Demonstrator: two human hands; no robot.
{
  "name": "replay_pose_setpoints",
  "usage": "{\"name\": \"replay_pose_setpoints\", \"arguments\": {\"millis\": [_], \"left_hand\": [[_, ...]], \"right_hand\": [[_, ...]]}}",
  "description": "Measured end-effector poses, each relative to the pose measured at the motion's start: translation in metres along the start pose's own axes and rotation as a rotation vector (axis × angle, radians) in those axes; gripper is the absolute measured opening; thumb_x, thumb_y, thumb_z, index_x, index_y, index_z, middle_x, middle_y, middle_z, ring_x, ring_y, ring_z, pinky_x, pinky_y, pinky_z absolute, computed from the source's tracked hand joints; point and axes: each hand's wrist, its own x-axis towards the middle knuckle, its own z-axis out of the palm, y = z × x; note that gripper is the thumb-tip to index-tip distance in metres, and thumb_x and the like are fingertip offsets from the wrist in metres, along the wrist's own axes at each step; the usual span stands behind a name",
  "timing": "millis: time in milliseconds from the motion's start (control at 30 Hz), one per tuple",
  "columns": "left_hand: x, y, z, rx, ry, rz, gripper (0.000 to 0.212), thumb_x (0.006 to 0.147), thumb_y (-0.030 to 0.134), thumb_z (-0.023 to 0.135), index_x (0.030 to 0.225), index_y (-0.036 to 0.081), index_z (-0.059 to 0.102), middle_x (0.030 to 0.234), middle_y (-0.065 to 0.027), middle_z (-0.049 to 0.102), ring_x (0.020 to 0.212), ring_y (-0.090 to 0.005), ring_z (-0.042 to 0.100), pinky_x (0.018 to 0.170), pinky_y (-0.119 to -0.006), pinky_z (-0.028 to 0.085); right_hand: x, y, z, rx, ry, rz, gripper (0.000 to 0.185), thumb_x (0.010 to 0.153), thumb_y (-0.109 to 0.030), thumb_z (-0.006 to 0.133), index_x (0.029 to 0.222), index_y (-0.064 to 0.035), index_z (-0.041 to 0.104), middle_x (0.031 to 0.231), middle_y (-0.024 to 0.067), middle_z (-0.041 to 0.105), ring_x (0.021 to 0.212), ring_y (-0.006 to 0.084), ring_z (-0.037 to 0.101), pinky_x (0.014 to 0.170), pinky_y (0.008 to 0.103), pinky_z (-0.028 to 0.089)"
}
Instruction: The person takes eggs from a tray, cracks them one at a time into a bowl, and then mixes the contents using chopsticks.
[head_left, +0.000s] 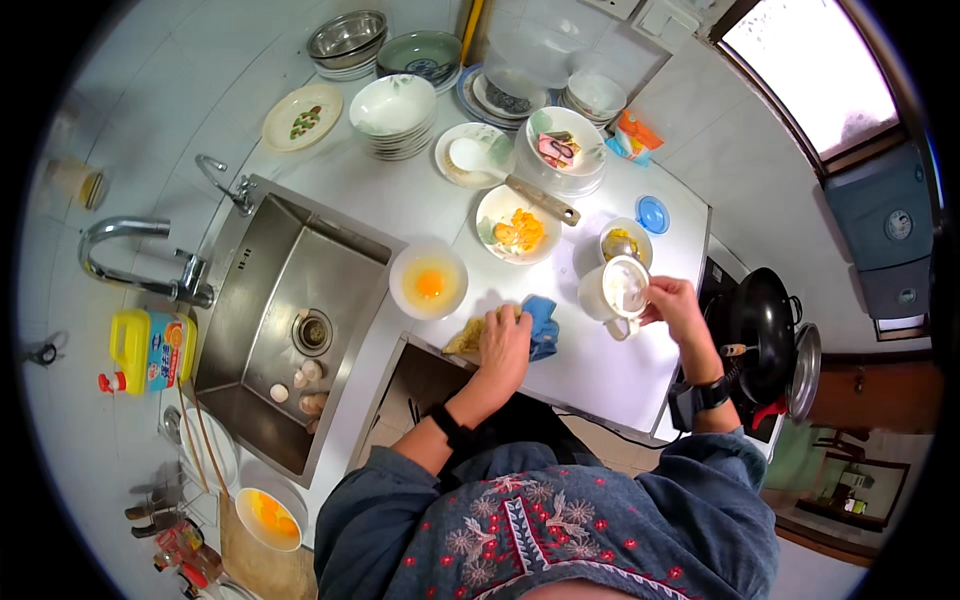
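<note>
My left hand (506, 337) presses on a yellow cloth (466, 337) near the counter's front edge, beside a blue cloth (541, 328). With its fingers my right hand (670, 304) grips a white cup (602, 294) by the rim, tilted so that its pale inside shows. Just behind the cup is a small bowl (637, 234) with yellow food and a metal spoon. A bowl with a raw egg (430, 283) stands near the sink's edge. Behind it lies a plate of orange-yellow pieces (519, 229), partly under a ladle (541, 199) with a wooden handle.
On the left is a steel sink (352, 259) with eggshells (309, 373) inside. Stacked bowls (392, 112) and plates line the back. A blue lid (652, 214) lies at the right. Further right, a black wok (761, 330) sits on the stove. Egg yolks fill a bowl (250, 517) at lower left.
</note>
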Motion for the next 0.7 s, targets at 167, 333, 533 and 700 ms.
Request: {"name": "replay_pose_setpoints", "arguments": {"millis": [167,333,533,700], "left_hand": [[-0.001,-0.011,0.003,-0.135,0.075,0.127,0.028,0.077,0.003,0.052,0.104,0.001,0.057,0.111,-0.0158,0.049,0.098,-0.0331,0.047,0.085,-0.039,0.043],[-0.029,-0.009,-0.018,0.041,0.221,0.089,0.041,0.079,0.003,0.056,0.119,0.007,0.054,0.129,-0.0165,0.044,0.113,-0.0352,0.043,0.092,-0.038,0.040],[-0.026,-0.031,0.000,-0.159,0.142,-0.013,0.026,0.079,0.004,0.055,0.104,0.006,0.056,0.102,-0.0152,0.050,0.098,-0.0348,0.047,0.078,-0.043,0.046],[-0.031,-0.040,0.008,-0.333,0.129,-0.006,0.030,0.074,-0.006,0.049,0.102,0.001,0.056,0.099,-0.0180,0.051,0.094,-0.0372,0.049,0.079,-0.043,0.044]], "right_hand": [[-0.018,0.049,0.020,-0.076,0.051,0.032,0.023,0.081,-0.004,0.051,0.094,0.0105,0.063,0.069,0.0129,0.063,0.049,0.0165,0.062,0.048,0.0250,0.055],[-0.024,0.070,0.019,-0.065,0.109,0.064,0.024,0.081,-0.004,0.051,0.095,0.0107,0.062,0.068,0.0135,0.063,0.047,0.0175,0.061,0.047,0.0255,0.054],[-0.029,0.076,0.018,-0.041,0.084,0.023,0.025,0.084,-0.009,0.054,0.098,0.0093,0.061,0.073,0.0122,0.064,0.055,0.0174,0.063,0.052,0.0270,0.055],[-0.062,0.039,0.052,-0.993,0.559,-0.652,0.024,0.085,-0.011,0.058,0.106,0.0010,0.060,0.077,0.0115,0.063,0.061,0.0175,0.063,0.053,0.0282,0.050]]}}
